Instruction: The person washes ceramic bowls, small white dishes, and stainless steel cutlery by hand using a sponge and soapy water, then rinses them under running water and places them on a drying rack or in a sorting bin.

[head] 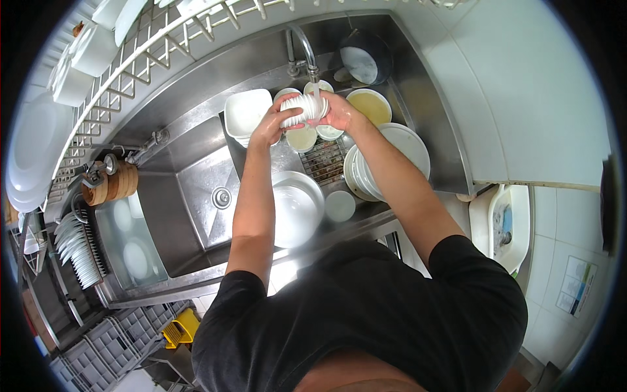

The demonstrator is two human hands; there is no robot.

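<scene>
Under running water from a chrome faucet (pixel 310 54), a row of small white dishes (pixel 300 110) lies sideways between my hands. My left hand (pixel 271 122) grips its left end, and my right hand (pixel 338 111) holds its right end. White square dishes (pixel 248 111) are stacked left of my left hand. Several small bowls surround the hands, one a bowl of pale liquid (pixel 301 139) just below. A larger bowl of yellowish liquid (pixel 370 106) stands right of my right hand. Stacked white plates (pixel 404 147) sit beneath my right forearm, and large white bowls (pixel 296 208) beside my left forearm.
A dark pan (pixel 366 58) with suds rests at the back right. A metal grate (pixel 324 160) holds food scraps. Left are an empty steel sink basin (pixel 205 191), a water-filled basin with dishes (pixel 131 245), and a white wire rack (pixel 117 93) overhead. A white tub (pixel 519 220) stands right.
</scene>
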